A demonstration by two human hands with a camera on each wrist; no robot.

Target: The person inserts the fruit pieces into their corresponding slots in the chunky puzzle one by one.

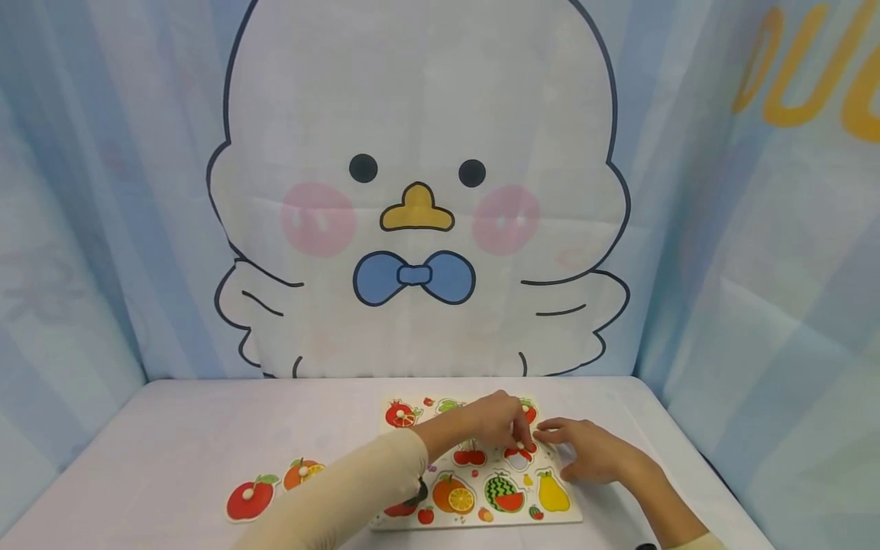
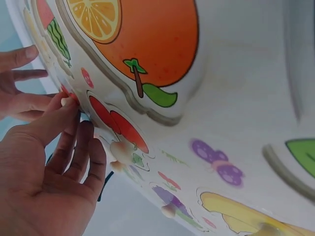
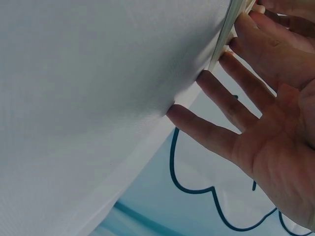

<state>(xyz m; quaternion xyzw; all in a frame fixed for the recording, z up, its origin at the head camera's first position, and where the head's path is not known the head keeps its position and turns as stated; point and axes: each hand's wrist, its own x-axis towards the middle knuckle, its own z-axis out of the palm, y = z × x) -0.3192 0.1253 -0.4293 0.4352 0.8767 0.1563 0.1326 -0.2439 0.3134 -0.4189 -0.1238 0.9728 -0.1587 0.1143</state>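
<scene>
Strawberry piece (image 1: 519,455) sits in the fruit puzzle board (image 1: 564,513) on the desk (image 1: 172,435), its small knob pinched by the left hand (image 1: 491,422), while the right hand (image 1: 591,451) rests beside it, fingers straight on the board.

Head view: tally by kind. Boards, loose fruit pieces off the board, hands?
Puzzle board: 1
Loose fruit pieces on the table: 2 (red apple, orange fruit)
Hands: 2 (left hand pinching the knob of a red piece in the board; right hand flat beside it)
Total: 5
</scene>
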